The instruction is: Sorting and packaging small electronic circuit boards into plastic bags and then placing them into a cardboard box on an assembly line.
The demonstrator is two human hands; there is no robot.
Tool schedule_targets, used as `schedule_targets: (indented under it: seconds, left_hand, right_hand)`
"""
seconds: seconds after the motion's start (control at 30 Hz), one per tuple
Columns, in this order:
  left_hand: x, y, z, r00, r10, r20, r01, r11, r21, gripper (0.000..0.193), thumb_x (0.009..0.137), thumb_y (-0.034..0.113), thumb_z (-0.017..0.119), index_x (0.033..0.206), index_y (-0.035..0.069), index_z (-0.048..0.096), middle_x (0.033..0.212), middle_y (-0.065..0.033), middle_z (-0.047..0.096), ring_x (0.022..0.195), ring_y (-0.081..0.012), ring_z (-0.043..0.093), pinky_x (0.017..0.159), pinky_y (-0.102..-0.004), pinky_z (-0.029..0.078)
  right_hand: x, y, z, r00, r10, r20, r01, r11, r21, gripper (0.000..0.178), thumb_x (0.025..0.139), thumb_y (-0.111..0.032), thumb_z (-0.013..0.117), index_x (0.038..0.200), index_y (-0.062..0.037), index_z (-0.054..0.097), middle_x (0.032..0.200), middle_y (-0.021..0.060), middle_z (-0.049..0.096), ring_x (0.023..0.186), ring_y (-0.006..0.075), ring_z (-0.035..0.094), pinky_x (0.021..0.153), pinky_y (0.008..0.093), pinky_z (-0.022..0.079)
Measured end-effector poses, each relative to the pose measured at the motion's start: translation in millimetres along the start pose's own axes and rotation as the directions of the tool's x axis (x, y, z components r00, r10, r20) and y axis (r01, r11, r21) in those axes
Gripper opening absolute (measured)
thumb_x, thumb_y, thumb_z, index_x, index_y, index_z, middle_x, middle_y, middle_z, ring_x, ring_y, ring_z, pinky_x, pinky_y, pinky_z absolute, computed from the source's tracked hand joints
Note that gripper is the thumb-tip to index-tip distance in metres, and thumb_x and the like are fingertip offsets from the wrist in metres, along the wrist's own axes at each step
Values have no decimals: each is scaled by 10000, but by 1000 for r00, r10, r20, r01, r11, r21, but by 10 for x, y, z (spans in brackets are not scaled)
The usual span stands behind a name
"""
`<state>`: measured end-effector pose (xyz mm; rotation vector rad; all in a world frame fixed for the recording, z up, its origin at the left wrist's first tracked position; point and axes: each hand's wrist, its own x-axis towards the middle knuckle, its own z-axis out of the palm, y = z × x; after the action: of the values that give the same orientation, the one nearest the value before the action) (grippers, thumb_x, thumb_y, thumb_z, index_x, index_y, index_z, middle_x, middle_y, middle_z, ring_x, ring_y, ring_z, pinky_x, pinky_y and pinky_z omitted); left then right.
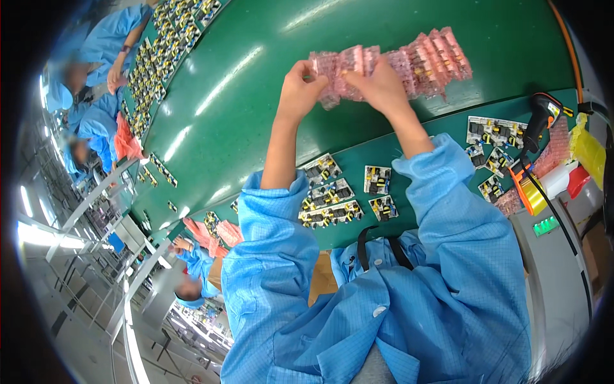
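Observation:
A row of pink bubble-wrap bags (425, 63), with circuit boards showing through some of them, stands across the far part of the green table. My left hand (300, 93) is closed on the bag at the row's left end (327, 67), thumb and fingers pinching its edge. A little to the right, my right hand (382, 88) grips another pink bubble-wrap bag (351, 61), thumb in front and the other fingers partly hidden behind. Nearer my body, several bare circuit boards (332, 214) lie between my forearms.
More circuit boards (495, 131) lie at the right, beside a black barcode scanner (542, 121) and an orange tape dispenser (528, 189). The green table (249, 83) stretches left to dense rows of boards (160, 61), where co-workers in blue (115, 41) sit.

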<state>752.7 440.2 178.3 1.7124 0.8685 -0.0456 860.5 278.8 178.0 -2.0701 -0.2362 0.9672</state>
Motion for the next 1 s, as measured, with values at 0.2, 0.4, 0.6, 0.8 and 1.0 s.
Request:
schedule_targets:
  seconds: [0.2,0.4,0.6,0.8,1.0]
  left_hand:
    - [-383,3,-201,932,344,-110,-289,893,345,295,713,24,642,1006,50,617,968,-90,652,940,-254,631,811,-355,486]
    - [-887,-389,-419,770,628,112,-443,399,803,429,674,-71,590,1052,119,660,1337,-144,461,1298,-375,396,1018,-450,388]
    - [-1244,-593,-430,895,209,-394,-86,948,306,512,782,-94,494,1271,57,507,1292,-151,516,1158,-249,534,878,-352,487]
    - [-1238,191,8,881,-355,312,464,525,-713,543,947,423,385,1299,11,431,1158,-146,609,967,-270,638,805,-395,536]
    - [-1382,-23,288,923,-40,383,381,239,-893,511,915,299,361,1342,22,409,1255,-156,561,1113,-286,580,911,-484,490]
  right_hand:
    - [-170,309,-64,989,-115,-92,127,981,146,822,703,-444,724,1214,125,423,1012,275,627,951,402,622,839,416,483]
    - [-356,-15,-212,977,-211,-1,208,966,-152,667,738,-345,705,1262,-10,467,1022,236,630,937,375,619,791,411,488]
    - [-336,-116,-50,764,-641,75,613,685,-394,526,692,-172,709,1191,-125,552,1033,132,623,1027,320,569,868,412,431]
    - [-512,-161,-92,431,-844,320,901,389,-191,526,661,-41,697,1165,-142,583,1196,49,576,1152,280,492,964,416,366]
    - [-1013,-18,-145,482,-831,276,876,468,-120,541,648,-56,724,1159,-195,612,1447,136,330,1320,418,292,1070,494,314]
